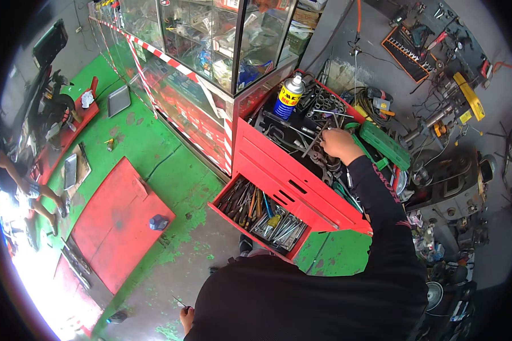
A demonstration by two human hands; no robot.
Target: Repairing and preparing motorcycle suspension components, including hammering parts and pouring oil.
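Note:
My right hand (pixel 340 145) reaches into the top tray of a red tool cabinet (pixel 279 170), fingers curled down among sockets (pixel 330 104) and wrenches (pixel 324 163). What its fingertips grip, if anything, is hidden. A blue and yellow spray can (pixel 289 98) with a white cap stands upright in the tray, to the left of this hand. A green plastic case (pixel 384 145) lies just to its right. Low in the view, my left hand (pixel 186 320) is closed on a thin rod-like tool (pixel 179 301), its shaft pointing up and left. My body hides the left forearm.
Below the tray, an open drawer (pixel 261 216) holds screwdrivers and hex keys. A glass display cabinet (pixel 199 51) adjoins it. A red ramp-like panel (pixel 116 221) lies on the green floor (pixel 182 199). Another person's legs (pixel 42 199) show far left. Machinery (pixel 449 187) stands right.

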